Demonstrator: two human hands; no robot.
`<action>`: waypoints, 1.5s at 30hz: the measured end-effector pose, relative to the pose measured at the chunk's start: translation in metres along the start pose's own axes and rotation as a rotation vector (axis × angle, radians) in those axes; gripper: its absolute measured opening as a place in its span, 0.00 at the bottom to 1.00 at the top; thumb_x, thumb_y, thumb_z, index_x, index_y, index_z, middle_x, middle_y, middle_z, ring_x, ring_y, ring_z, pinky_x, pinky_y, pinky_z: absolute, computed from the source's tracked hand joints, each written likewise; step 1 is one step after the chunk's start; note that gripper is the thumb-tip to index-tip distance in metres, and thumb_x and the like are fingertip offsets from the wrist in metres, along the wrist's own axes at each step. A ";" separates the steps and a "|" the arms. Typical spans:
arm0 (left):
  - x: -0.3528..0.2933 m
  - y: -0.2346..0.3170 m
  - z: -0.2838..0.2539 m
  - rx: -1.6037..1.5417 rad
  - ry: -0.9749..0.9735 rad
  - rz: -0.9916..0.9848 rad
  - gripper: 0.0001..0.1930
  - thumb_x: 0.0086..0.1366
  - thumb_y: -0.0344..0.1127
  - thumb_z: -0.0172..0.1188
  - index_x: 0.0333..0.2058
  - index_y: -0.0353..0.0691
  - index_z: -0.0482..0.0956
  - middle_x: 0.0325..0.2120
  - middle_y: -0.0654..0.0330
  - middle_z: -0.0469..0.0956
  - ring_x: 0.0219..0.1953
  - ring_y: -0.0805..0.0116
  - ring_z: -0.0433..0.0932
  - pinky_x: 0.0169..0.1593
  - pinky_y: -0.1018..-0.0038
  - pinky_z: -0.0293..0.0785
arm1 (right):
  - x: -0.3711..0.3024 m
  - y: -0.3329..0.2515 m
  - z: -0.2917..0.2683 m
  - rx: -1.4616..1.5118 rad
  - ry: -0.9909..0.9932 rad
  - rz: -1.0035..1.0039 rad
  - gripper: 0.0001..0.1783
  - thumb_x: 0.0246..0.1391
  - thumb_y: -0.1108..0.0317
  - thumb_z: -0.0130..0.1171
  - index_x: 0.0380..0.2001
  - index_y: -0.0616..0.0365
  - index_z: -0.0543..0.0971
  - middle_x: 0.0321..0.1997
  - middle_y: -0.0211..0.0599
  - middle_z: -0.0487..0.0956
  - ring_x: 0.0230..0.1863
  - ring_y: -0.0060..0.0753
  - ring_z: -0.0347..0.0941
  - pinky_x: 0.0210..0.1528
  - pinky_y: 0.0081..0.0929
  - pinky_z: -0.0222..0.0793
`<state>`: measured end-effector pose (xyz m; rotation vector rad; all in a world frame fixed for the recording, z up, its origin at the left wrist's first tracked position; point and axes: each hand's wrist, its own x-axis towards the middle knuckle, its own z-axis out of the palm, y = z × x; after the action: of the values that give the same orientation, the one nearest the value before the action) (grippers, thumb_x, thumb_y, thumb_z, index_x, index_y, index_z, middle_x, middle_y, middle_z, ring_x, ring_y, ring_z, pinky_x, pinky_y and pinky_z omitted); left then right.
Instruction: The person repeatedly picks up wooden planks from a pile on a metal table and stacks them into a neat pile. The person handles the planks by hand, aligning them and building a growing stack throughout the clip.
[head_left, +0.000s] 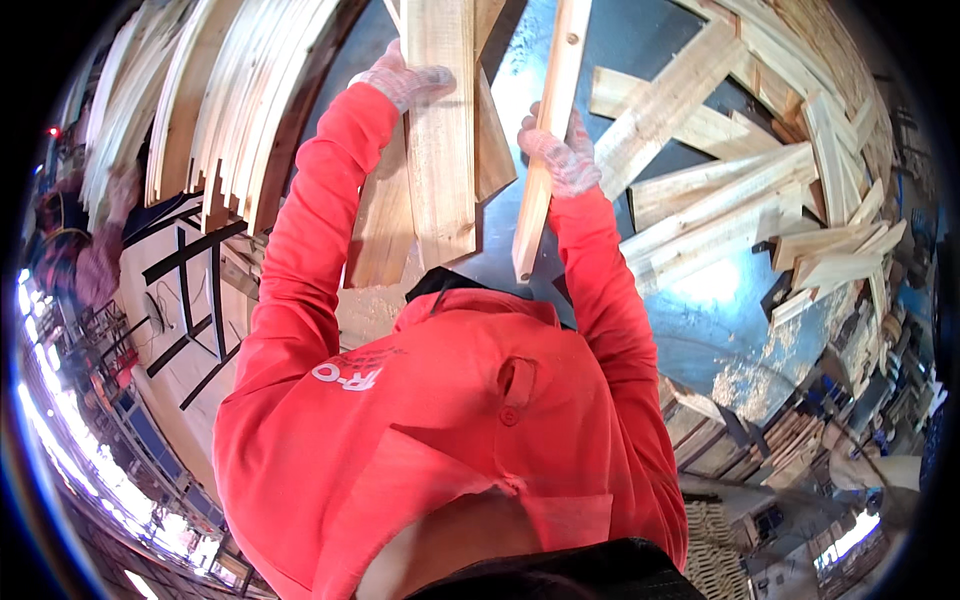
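My left hand (402, 80), in a whitish work glove, grips the left edge of a wide pale board (442, 150), with its thumb across the face. Other boards (385, 205) lie under and beside that one, partly hidden by it. A narrow wooden strip (570, 45) with a few knots is in my right hand (562, 158), also gloved. The fingers show on both sides of the strip, whose near end (525, 260) points toward my body. Both forearms are in red sleeves. The far ends of the board and strip run out of view.
A blue-grey metal table (690, 350) lies beneath, with sawdust (755, 385) on it. Loose boards (730, 200) cross each other at the right, and offcuts (835, 255) lie heaped farther right. Long boards (250, 100) stand in a stack at the left, with a person (100, 260) beyond.
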<state>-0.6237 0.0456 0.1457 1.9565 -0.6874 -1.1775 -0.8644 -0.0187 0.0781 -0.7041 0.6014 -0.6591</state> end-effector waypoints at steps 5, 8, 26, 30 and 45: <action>-0.021 0.063 0.066 0.611 0.209 -0.116 0.51 0.55 0.63 0.60 0.67 0.38 0.47 0.58 0.40 0.66 0.58 0.47 0.70 0.60 0.59 0.64 | 0.007 0.030 0.021 -0.362 0.130 -0.099 0.56 0.46 0.53 0.71 0.70 0.60 0.49 0.61 0.45 0.65 0.59 0.36 0.63 0.60 0.30 0.61; -0.013 0.069 0.107 0.437 0.273 -0.015 0.53 0.54 0.67 0.57 0.68 0.38 0.46 0.60 0.36 0.63 0.62 0.44 0.65 0.63 0.62 0.61 | 0.017 0.053 -0.031 -0.655 0.178 -0.116 0.56 0.48 0.54 0.69 0.70 0.58 0.45 0.62 0.45 0.66 0.61 0.37 0.63 0.62 0.33 0.59; 0.049 -0.122 0.086 -0.012 -0.172 0.138 0.21 0.59 0.36 0.57 0.50 0.34 0.75 0.36 0.59 0.81 0.35 0.73 0.78 0.42 0.74 0.76 | 0.024 0.003 -0.082 -0.453 0.065 0.201 0.39 0.42 0.74 0.71 0.58 0.56 0.66 0.48 0.37 0.78 0.46 0.33 0.76 0.45 0.29 0.77; -0.008 -0.097 0.056 0.016 -0.341 -0.044 0.24 0.59 0.42 0.62 0.51 0.35 0.75 0.36 0.56 0.81 0.34 0.70 0.80 0.43 0.71 0.78 | 0.036 -0.006 -0.094 -0.349 0.062 0.242 0.26 0.51 0.69 0.65 0.52 0.64 0.69 0.41 0.45 0.81 0.40 0.43 0.80 0.45 0.34 0.78; -0.059 -0.083 0.086 -0.027 -0.176 0.042 0.44 0.52 0.39 0.69 0.65 0.38 0.56 0.48 0.51 0.77 0.48 0.59 0.77 0.52 0.68 0.74 | 0.007 -0.025 0.003 -1.008 0.104 0.278 0.31 0.55 0.52 0.62 0.54 0.65 0.71 0.48 0.47 0.79 0.47 0.39 0.77 0.48 0.30 0.71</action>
<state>-0.7206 0.1107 0.0821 1.8221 -0.7948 -1.3377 -0.8659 -0.0372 0.0964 -1.4879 1.1207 -0.0875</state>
